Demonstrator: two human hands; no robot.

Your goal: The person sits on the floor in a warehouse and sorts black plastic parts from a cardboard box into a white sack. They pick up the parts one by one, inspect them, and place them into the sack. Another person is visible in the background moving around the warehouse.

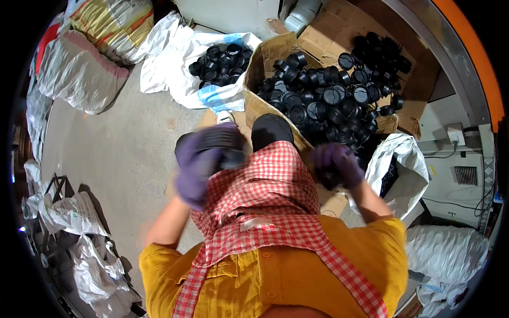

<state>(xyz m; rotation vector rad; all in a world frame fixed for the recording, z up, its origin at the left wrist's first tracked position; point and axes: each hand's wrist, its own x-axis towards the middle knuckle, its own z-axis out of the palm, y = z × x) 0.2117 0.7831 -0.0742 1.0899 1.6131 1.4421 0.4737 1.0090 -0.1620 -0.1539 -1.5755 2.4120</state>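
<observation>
My left hand (194, 167), in a purple glove and smeared by motion, is in front of my left knee. Its fingers are wrapped round ridged black round plastic caps (231, 158); how many is too blurred to tell. On the other side, my right hand (345, 163), also gloved in purple, is closed on a black plastic cap (330, 179) beside my right thigh. Just beyond that hand, a large open cardboard box (255, 66) holds a heap of loose black caps (331, 96), some with flat round faces upward.
A white sack (183, 87) of similar black caps stands left of the box. Another open white sack (416, 172) with dark contents is near my right arm. Full sacks (79, 74) lie at the far left, and a white machine panel (450, 175) is at the right.
</observation>
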